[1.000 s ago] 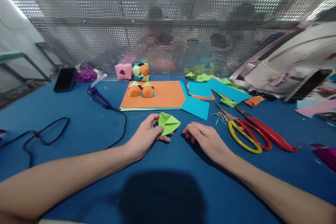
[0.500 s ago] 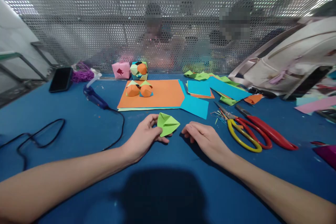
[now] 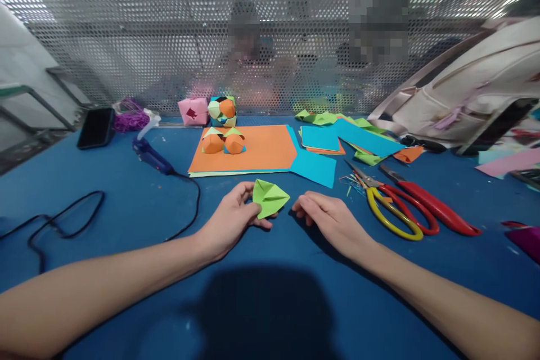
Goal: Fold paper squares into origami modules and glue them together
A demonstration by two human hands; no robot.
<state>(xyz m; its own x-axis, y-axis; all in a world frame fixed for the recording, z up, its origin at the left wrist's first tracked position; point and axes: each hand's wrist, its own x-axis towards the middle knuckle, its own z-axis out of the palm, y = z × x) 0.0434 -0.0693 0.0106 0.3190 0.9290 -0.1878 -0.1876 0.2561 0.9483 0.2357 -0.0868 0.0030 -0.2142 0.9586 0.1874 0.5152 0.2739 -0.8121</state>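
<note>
My left hand (image 3: 238, 214) pinches a folded lime-green paper piece (image 3: 270, 198) between thumb and fingers, its point facing right. A crease runs along the paper's middle, and the other fingers curl beneath it. Just right of that point, my right hand (image 3: 323, 215) rests low over the table with its fingers curled together, apart from the paper. No object shows in it. Beyond the hands lies a stack of orange and blue paper sheets (image 3: 253, 152), with two small orange folded shapes (image 3: 212, 142) on it.
Yellow-handled scissors (image 3: 392, 214) and red-handled cutters (image 3: 439, 208) lie to the right. A blue glue gun (image 3: 152, 156) with a black cord lies left, near a phone (image 3: 96, 128). Blue strips (image 3: 367, 139), a pink paper box (image 3: 193, 112) and a backpack (image 3: 476, 79) line the perforated metal panel (image 3: 160, 39).
The camera view has tilted very slightly. Both hands and the green paper keep the same pose.
</note>
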